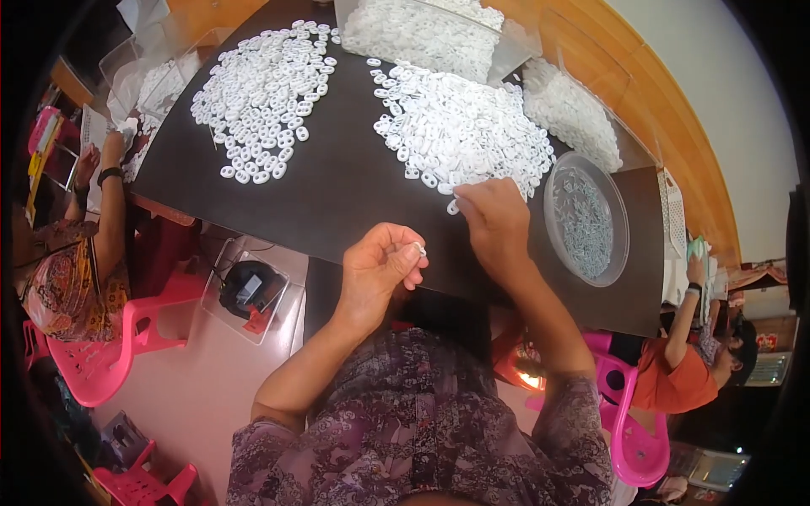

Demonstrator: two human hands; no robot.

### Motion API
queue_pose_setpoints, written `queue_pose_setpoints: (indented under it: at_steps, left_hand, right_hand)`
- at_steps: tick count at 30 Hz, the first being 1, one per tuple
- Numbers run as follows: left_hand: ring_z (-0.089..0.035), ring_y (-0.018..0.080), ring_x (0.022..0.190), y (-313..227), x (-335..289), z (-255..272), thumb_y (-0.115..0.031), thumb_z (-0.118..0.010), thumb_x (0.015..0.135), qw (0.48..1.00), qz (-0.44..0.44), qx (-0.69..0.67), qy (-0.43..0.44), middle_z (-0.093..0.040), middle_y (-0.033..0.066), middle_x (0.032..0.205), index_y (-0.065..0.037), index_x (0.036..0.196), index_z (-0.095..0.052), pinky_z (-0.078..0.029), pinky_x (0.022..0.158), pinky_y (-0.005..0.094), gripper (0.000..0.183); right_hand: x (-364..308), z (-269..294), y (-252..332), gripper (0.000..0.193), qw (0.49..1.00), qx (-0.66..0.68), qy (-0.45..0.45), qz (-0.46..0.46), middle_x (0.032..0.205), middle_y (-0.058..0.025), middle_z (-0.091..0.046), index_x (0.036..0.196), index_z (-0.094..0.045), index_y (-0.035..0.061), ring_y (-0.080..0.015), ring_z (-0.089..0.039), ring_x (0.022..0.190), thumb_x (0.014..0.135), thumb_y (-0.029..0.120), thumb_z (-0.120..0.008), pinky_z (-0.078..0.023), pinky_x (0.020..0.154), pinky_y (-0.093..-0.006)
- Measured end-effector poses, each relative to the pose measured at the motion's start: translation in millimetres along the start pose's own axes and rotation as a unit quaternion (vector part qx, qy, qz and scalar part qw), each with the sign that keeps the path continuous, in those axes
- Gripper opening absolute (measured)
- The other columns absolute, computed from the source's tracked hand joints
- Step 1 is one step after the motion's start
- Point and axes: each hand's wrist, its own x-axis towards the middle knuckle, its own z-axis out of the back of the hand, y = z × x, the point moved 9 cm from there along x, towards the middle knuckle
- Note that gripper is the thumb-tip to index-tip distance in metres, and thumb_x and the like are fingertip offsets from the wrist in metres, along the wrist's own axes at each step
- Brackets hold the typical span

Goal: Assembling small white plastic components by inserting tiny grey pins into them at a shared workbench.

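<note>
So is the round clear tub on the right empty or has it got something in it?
Not empty: the round tub holds many small grey pieces, visible inside its rim.

Table [337, 185]: dark brown. Left pile [261, 93], upper left of frame: white. Right pile [464, 126], upper centre: white. Held piece [420, 250], frame centre: white. Bowl [621, 228], right: translucent; contents [584, 228], grey. Shirt [413, 422], bottom centre: purple, mottled. Chairs [641, 447], lower left and lower right: pink. Floor [186, 379], lower left: pale pink. Co-worker's top [675, 379], lower right: orange.
</note>
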Motion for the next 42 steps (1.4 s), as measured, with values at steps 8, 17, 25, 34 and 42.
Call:
queue_pose_setpoints:
  at_steps: [8, 17, 25, 34, 42]
  left_hand:
    - [-0.054, 0.0096, 0.06, 0, -3, 2, -0.011, -0.06, 0.088, 1.0, -0.006, -0.017, 0.006, -0.061, 0.0074, 0.077, 0.002, 0.092, -0.057, -0.045, 0.057, 0.0212, 0.014]
    - [-0.055, 0.0099, 0.061, 1, 1, 2, -0.01, -0.06, 0.088, 1.0, -0.006, -0.022, 0.016, -0.062, 0.0078, 0.077, 0.002, 0.092, -0.057, -0.046, 0.058, 0.0213, 0.013]
    - [-0.055, 0.0079, 0.065, 2, 2, 2, -0.013, -0.058, 0.09, 1.0, -0.001, -0.021, 0.023, -0.062, 0.0061, 0.08, 0.001, 0.096, -0.058, -0.045, 0.059, 0.0198, 0.015]
    - [-0.056, 0.0114, 0.061, -2, 1, 5, -0.01, -0.06, 0.088, 0.999, 0.0, -0.043, -0.01, -0.062, 0.0093, 0.078, 0.003, 0.091, -0.057, -0.046, 0.057, 0.0222, 0.014]
    - [-0.055, 0.0115, 0.06, 1, 1, 4, -0.011, -0.061, 0.087, 0.999, 0.005, -0.042, -0.026, -0.063, 0.01, 0.078, 0.003, 0.092, -0.058, -0.046, 0.056, 0.0231, 0.015]
  right_hand:
    - [27, -45, 30, 0.012, 0.989, -0.068, 0.032, 0.128, 0.071, -0.0071, -0.051, 0.082, -0.064, 0.0091, -0.0279, -0.048, 0.069, 0.071, 0.004, -0.063, -0.039, 0.059, -0.038]
    - [22, -18, -1, 0.015, 0.996, -0.071, 0.041, 0.046, 0.07, -0.0079, -0.052, 0.086, -0.065, 0.0103, -0.0277, -0.049, 0.069, 0.073, 0.003, -0.062, -0.04, 0.059, -0.0389]
    - [20, -9, 3, 0.015, 0.994, -0.076, 0.044, 0.062, 0.07, -0.0081, -0.054, 0.086, -0.065, 0.0078, -0.0273, -0.05, 0.069, 0.072, 0.002, -0.063, -0.04, 0.06, -0.0373]
    - [-4, 10, -6, 0.016, 0.998, -0.05, 0.035, 0.015, 0.074, -0.0076, -0.055, 0.085, -0.065, 0.007, -0.0266, -0.051, 0.071, 0.07, 0.002, -0.068, -0.041, 0.061, -0.0364]
    - [-6, -8, 8, 0.022, 0.991, -0.088, 0.069, 0.076, 0.074, -0.0062, -0.053, 0.088, -0.064, 0.0087, -0.0253, -0.05, 0.07, 0.068, -0.001, -0.062, -0.041, 0.058, -0.0354]
